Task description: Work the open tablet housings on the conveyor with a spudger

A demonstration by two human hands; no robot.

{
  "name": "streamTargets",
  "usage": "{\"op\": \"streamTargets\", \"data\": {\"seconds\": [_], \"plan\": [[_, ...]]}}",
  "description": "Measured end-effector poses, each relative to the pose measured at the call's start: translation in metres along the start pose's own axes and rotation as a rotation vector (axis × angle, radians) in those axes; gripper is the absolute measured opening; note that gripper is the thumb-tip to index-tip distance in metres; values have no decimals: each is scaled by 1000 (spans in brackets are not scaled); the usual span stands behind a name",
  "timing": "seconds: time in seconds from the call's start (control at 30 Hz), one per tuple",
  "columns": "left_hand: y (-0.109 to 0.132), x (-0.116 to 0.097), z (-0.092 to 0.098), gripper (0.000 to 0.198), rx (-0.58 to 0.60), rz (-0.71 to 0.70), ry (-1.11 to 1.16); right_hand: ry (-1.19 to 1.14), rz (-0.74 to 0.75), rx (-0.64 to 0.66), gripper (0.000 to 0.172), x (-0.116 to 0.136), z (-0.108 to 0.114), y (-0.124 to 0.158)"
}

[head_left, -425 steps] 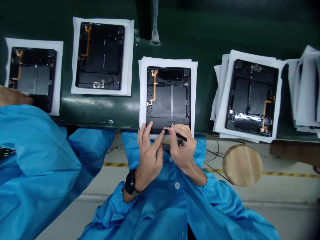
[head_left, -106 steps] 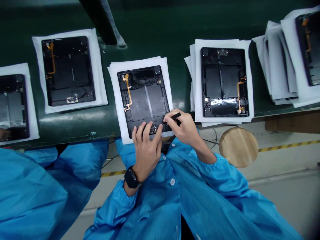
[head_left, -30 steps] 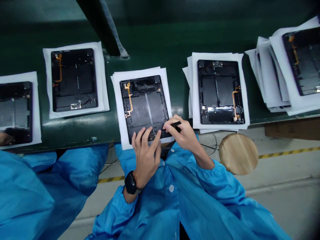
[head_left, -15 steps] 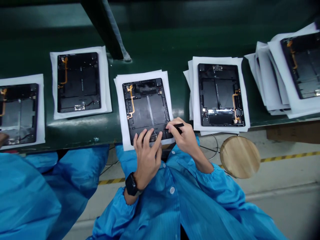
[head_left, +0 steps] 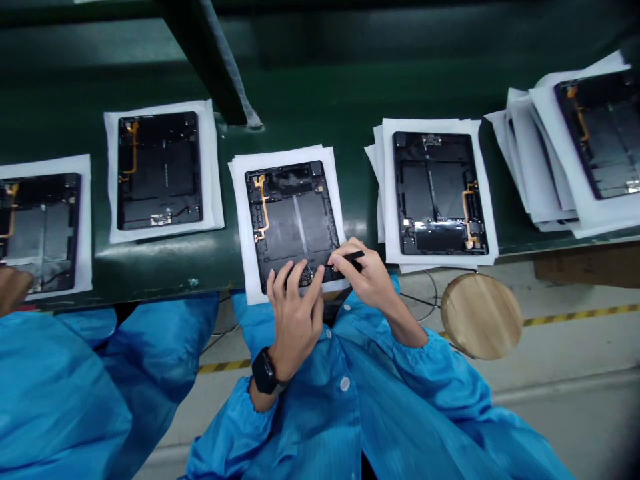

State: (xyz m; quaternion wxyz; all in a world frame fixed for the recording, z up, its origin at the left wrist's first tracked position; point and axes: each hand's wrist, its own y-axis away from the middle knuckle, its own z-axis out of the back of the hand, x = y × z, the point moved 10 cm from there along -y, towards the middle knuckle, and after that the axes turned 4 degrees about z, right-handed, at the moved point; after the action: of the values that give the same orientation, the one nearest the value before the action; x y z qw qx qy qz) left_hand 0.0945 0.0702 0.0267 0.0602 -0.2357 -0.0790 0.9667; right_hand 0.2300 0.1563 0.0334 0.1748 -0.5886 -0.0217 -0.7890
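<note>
An opened tablet housing (head_left: 285,230) with dark inner parts and an orange flex cable (head_left: 263,207) lies on white sheets (head_left: 240,200) in front of me. My left hand (head_left: 295,313) rests with spread fingers on its lower edge, around a small circuit board (head_left: 306,275). My right hand (head_left: 367,273) pinches a slim black tool (head_left: 356,257) at the tablet's lower right corner. The tool's tip points left toward the board; its exact kind and whether the tip touches anything I cannot make out.
More opened tablets on white sheets line the green bench: two to the left (head_left: 160,170) (head_left: 43,233), two to the right (head_left: 440,193) (head_left: 607,133). A co-worker's hand (head_left: 14,288) is at the far left. A post (head_left: 210,67) rises behind; a round wooden stool (head_left: 481,315) stands below right.
My right hand and the black tool have shifted slightly left along the tablet's lower edge. My left hand stays put. The co-worker's hand at far left has come further into view.
</note>
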Motion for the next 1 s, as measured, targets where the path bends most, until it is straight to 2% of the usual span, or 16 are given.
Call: {"op": "streamTargets", "data": {"seconds": [0.2, 0.73, 0.87, 1.0], "plan": [[-1, -1, 1, 51, -4, -8, 2, 26, 18, 9, 22, 1, -1, 0], [0, -2, 1, 52, -7, -7, 3, -32, -14, -54, 28, -4, 6, 3], [-7, -4, 8, 45, 0, -15, -20, -130, -59, -138, 30, -8, 18, 4], [-30, 3, 24, 30, 53, -62, 39, -169, -113, -246, 30, -11, 28, 10]]}}
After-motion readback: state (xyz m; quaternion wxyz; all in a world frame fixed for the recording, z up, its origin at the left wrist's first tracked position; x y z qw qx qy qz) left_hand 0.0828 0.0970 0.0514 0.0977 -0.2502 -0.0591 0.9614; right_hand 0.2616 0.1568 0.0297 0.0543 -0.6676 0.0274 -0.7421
